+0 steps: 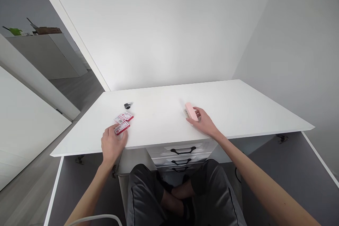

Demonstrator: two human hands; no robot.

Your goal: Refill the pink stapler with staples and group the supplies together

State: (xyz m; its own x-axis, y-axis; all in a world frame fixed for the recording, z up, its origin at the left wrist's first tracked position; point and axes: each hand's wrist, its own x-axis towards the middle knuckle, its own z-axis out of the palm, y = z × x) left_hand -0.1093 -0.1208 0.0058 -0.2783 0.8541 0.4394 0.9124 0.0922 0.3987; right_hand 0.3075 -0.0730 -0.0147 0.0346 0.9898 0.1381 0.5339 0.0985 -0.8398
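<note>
At the left front of the white desk, my left hand is closed with its thumb and fingers around a small red-and-white box with a printed label. Just behind that box lie more small red-and-white boxes, close together. A small black object sits farther back; its kind is too small to make out. Right of the middle, my right hand grips a pink stapler by its near end, thumb on the left and fingers on the right. The stapler's far end points toward the wall.
The white desk meets a white wall at the back. Drawers with black handles are under its front edge, above my knees. A white cable crosses the bottom left. A doorway at the left shows a cabinet.
</note>
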